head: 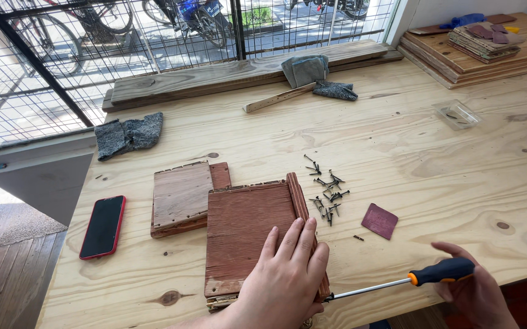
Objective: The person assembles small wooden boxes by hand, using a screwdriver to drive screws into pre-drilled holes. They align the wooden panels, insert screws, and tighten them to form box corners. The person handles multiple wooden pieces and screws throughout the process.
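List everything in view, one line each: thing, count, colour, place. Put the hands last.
wooden panel: one, reddish, front centre, under the left hand
second panel: one, paler brown, left of it
screws: a loose pile, dark, right of the panels
sandpaper piece: one, maroon, right of the screws
phone: one, red case, left on the table
screwdriver: one, black and orange handle, front right
plastic tray: one, clear, right rear
grey cloths: several, rear
left hand: flat on the panel
right hand: on the screwdriver handle

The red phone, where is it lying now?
In the head view the red phone lies screen up on the left part of the wooden table, left of the two reddish wooden boards.
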